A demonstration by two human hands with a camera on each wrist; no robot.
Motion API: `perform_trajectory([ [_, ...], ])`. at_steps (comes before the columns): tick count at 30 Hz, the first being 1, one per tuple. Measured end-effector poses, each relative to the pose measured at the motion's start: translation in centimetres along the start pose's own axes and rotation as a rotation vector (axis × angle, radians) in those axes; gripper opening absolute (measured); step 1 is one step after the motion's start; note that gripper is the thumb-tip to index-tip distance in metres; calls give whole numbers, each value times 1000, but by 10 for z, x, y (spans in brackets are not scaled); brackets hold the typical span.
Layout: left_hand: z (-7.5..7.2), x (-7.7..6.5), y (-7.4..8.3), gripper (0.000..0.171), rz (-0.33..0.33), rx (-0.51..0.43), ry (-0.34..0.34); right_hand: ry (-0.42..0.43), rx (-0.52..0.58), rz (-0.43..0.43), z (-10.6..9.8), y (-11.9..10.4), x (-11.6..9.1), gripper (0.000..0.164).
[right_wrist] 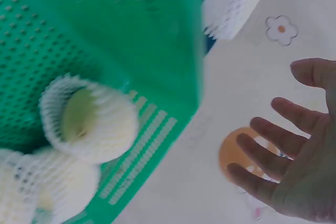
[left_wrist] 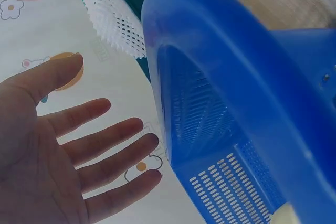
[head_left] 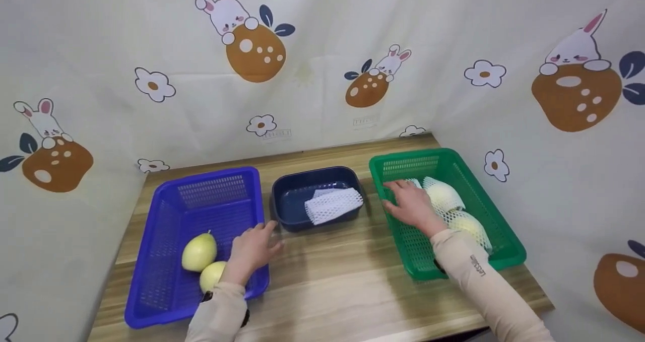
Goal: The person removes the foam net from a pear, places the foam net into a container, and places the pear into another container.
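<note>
My left hand (head_left: 252,250) is over the right rim of the blue basket (head_left: 143,261), empty, with its fingers spread. Inside that basket lie two pale yellow-green pears (head_left: 199,252), one partly covered by my wrist. Over the left side of the green basket (head_left: 509,246) is my right hand (head_left: 412,205). The right wrist view shows its fingers (right_wrist: 278,137) extended and apart, with nothing held. Several pears in white foam net sleeves (right_wrist: 107,124) lie in the green basket, some partly hidden by my right arm in the head view.
Between the baskets stands a small dark blue bin (head_left: 289,201) with white foam net sleeves (head_left: 335,205) in it. All three containers rest on a wooden table (head_left: 327,286). A cloth printed with rabbits and flowers (head_left: 312,80) hangs behind and at the sides.
</note>
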State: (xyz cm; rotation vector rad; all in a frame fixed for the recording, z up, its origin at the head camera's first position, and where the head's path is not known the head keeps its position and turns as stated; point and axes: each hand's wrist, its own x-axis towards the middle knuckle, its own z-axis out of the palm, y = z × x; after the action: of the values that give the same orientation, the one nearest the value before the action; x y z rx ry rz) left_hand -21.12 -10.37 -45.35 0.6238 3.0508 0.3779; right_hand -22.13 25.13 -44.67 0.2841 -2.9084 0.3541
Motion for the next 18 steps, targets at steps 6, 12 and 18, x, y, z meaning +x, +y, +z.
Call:
perform_trajectory([
  [6, 6, -9, -3, 42, -3, -8, 27, -294, -3, 164, 10, 32, -18, 51],
  [12, 10, -13, -2, 40, 1, -15, 59, -395, 17, 183, 9, 46, -22, 54],
  [18, 15, -18, 2, 41, 0, -12, 78, -365, 16, 197, 7, 53, -23, 52],
])
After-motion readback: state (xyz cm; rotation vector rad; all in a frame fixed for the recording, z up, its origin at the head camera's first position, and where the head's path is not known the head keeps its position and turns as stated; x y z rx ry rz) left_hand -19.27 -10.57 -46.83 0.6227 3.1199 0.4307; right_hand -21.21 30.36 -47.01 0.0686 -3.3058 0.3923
